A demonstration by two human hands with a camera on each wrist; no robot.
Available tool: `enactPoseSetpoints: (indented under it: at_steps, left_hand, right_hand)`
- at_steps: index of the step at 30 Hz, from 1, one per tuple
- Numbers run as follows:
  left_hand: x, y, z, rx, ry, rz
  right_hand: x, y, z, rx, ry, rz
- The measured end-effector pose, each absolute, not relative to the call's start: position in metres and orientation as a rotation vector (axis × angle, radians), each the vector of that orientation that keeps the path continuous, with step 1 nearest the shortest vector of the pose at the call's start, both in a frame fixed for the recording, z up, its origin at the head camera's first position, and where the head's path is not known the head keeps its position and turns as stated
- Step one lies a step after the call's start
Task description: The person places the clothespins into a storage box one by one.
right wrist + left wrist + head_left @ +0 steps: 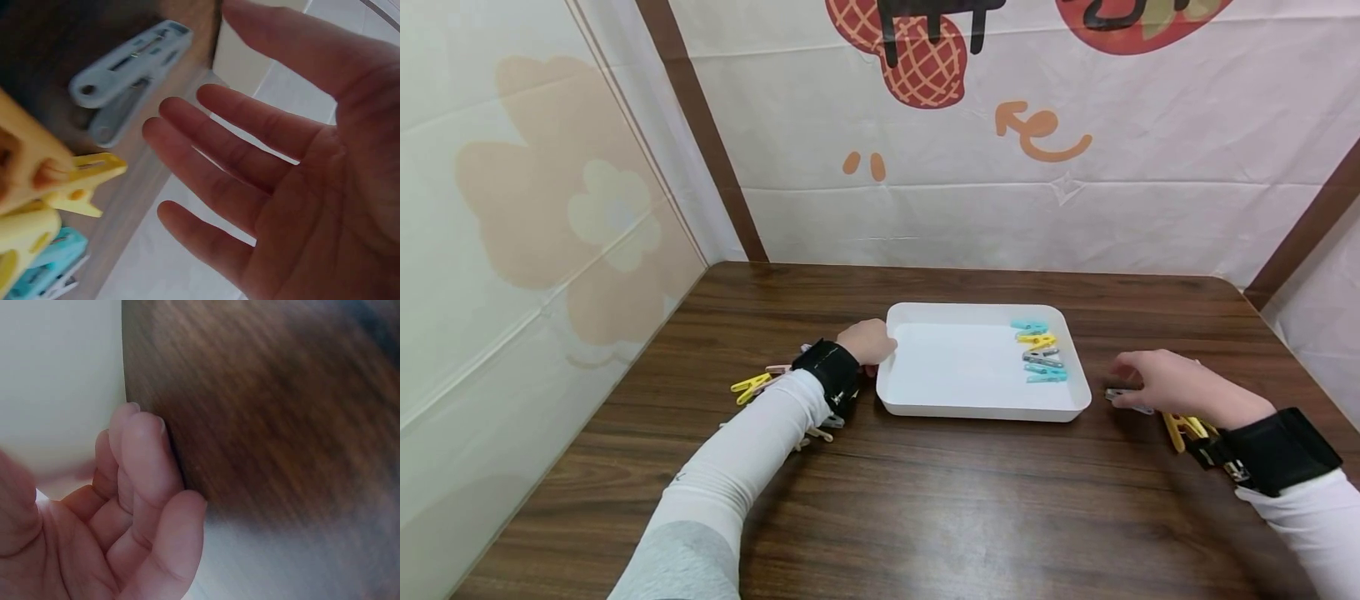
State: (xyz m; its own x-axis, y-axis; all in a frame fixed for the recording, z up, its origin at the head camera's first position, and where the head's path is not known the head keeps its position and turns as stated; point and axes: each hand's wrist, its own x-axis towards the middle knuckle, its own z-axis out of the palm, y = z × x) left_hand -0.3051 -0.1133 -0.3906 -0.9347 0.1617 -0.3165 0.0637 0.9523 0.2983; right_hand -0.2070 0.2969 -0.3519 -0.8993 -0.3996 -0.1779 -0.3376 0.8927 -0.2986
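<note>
My left hand [867, 342] holds the left rim of a white tray [940, 413]. In the left wrist view its fingers [153, 462] curl against the tray's outer side. Several clothespins lie in a column along the tray's right side, among them a yellow clothespin [1037, 340] and a turquoise clothespin [1047, 377]. To the right of the tray, my right hand [1180, 385] hovers over a grey clothespin [131, 65]. The right wrist view shows its fingers spread and apart from that clothespin, with nothing between them.
Yellow clothespins [1177, 432] lie under my right wrist, with a turquoise clothespin [53, 262] near them. Pink, grey and yellow clothespins [751, 386] lie around my left forearm, partly hidden by it. The brown wooden table [970, 508] meets a printed cloth wall [955, 225] at the back.
</note>
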Motion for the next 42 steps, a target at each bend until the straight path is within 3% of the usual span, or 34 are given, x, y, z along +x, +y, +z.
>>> enactPoseSetpoints:
  at_steps: [24,42]
  left_hand:
    - [-0.298,-0.111,-0.386,0.157,2.753,0.427]
    - [-0.3,-0.11,-0.383,0.129,2.739,0.419]
  right_hand:
    - [-0.194,0.311,-0.375,-0.657,2.948,-0.278]
    - [-0.198,0.303,-0.355,-0.694,3.008,-0.366]
